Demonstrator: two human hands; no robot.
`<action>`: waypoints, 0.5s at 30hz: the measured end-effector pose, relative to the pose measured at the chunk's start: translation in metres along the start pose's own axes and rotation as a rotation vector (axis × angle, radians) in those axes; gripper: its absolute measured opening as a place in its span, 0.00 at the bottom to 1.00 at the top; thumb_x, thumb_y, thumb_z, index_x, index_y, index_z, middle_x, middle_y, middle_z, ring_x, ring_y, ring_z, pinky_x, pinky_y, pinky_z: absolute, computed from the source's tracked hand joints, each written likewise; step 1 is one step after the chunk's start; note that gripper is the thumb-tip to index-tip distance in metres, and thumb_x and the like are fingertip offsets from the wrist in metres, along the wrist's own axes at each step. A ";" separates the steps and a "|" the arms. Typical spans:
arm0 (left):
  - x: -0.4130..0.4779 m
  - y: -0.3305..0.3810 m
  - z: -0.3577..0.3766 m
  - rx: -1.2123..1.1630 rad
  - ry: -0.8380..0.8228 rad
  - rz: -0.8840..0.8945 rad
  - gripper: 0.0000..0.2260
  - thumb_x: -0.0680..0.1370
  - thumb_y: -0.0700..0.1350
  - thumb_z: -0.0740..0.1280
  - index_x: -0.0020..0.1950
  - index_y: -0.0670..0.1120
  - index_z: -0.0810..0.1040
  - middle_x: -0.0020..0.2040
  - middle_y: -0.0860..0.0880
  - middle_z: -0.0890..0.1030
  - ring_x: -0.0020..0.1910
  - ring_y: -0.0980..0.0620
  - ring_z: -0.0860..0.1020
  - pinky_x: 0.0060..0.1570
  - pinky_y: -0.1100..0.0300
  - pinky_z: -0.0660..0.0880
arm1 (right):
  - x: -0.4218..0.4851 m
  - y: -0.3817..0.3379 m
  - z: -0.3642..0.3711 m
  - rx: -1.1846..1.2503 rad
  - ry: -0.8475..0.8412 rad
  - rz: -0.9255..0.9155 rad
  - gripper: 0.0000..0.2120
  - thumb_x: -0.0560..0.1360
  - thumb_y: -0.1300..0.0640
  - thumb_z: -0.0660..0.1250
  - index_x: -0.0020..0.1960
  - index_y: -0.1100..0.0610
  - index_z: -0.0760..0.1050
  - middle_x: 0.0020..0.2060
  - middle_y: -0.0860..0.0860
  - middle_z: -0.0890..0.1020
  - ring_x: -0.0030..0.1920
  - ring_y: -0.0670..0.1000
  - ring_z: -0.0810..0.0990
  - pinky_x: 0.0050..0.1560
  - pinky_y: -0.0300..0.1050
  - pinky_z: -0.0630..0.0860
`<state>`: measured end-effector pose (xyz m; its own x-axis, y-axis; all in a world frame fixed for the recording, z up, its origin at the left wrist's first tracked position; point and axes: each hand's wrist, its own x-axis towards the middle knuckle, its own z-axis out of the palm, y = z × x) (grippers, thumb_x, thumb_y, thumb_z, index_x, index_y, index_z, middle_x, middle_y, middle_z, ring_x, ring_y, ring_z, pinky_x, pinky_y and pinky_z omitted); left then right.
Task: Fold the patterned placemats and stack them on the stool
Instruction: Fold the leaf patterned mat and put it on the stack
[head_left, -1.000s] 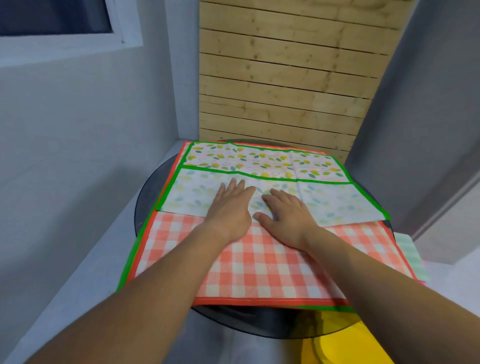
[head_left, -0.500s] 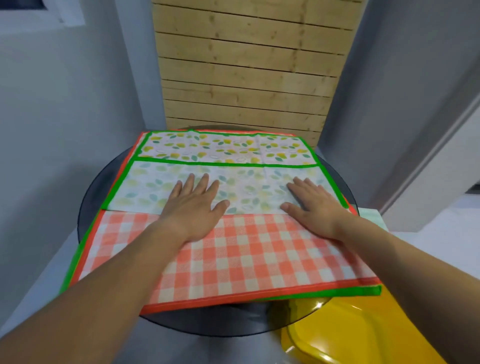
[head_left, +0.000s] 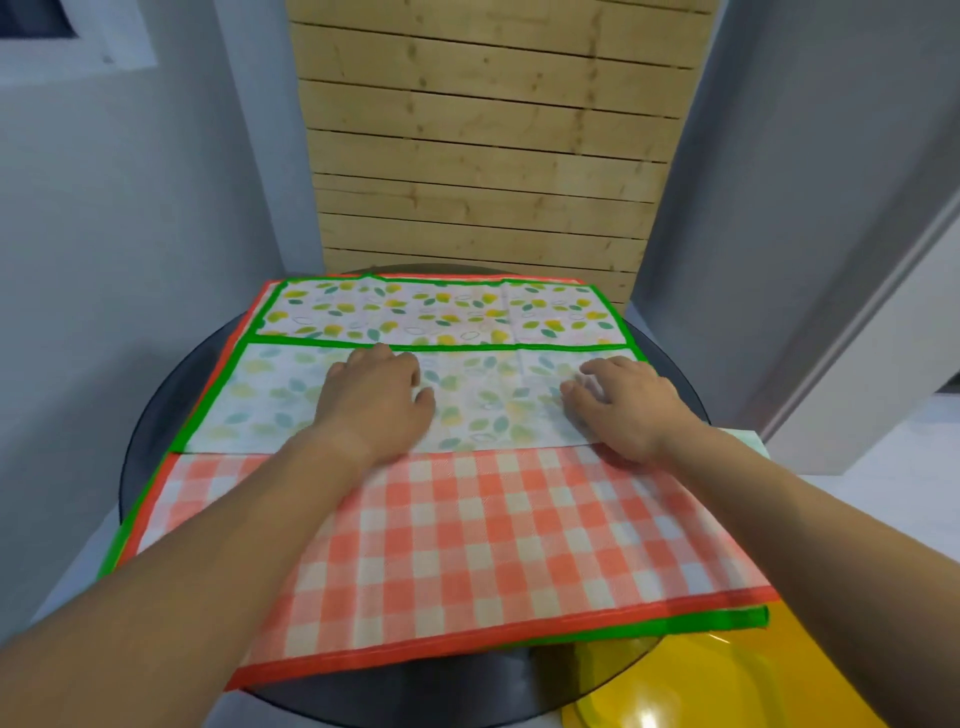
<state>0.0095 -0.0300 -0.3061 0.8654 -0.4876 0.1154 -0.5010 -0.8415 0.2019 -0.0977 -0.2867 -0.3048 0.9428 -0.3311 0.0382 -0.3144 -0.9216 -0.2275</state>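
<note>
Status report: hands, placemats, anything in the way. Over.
Left hand, right hand: both resting on leaf-print green-edged placemat, near part folded over. Orange checked placemat flat beneath. Yellow plastic stool near right; nothing in the way.

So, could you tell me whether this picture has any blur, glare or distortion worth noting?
Head view: motion blur smears the fingers of the left hand and right hand; head view: a bright glare spot sits on the yellow stool; head view: the wide lens tilts the walls and door frame, while the checked placemat looks fairly sharp.
</note>
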 end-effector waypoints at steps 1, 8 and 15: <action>0.007 0.001 0.001 -0.017 0.056 0.005 0.14 0.80 0.55 0.60 0.59 0.50 0.77 0.60 0.48 0.75 0.63 0.44 0.71 0.62 0.50 0.67 | 0.007 -0.005 0.001 0.020 0.041 -0.025 0.25 0.80 0.38 0.55 0.68 0.53 0.72 0.66 0.53 0.75 0.68 0.57 0.69 0.65 0.52 0.65; 0.031 -0.007 0.025 -0.101 -0.050 0.024 0.25 0.82 0.60 0.54 0.78 0.54 0.62 0.81 0.47 0.56 0.81 0.48 0.50 0.78 0.49 0.46 | 0.098 -0.047 -0.003 0.293 0.070 -0.102 0.19 0.79 0.46 0.64 0.66 0.55 0.76 0.64 0.49 0.78 0.64 0.52 0.75 0.57 0.39 0.66; 0.032 -0.010 0.031 -0.133 -0.010 0.035 0.26 0.82 0.60 0.52 0.79 0.55 0.59 0.82 0.49 0.52 0.81 0.52 0.46 0.79 0.50 0.43 | 0.190 -0.068 0.004 0.357 0.006 -0.019 0.17 0.78 0.47 0.68 0.63 0.54 0.74 0.41 0.50 0.82 0.37 0.53 0.83 0.44 0.44 0.78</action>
<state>0.0420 -0.0446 -0.3344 0.8472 -0.5187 0.1147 -0.5254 -0.7861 0.3255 0.1029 -0.2859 -0.2862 0.9473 -0.3164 0.0508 -0.2373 -0.7992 -0.5522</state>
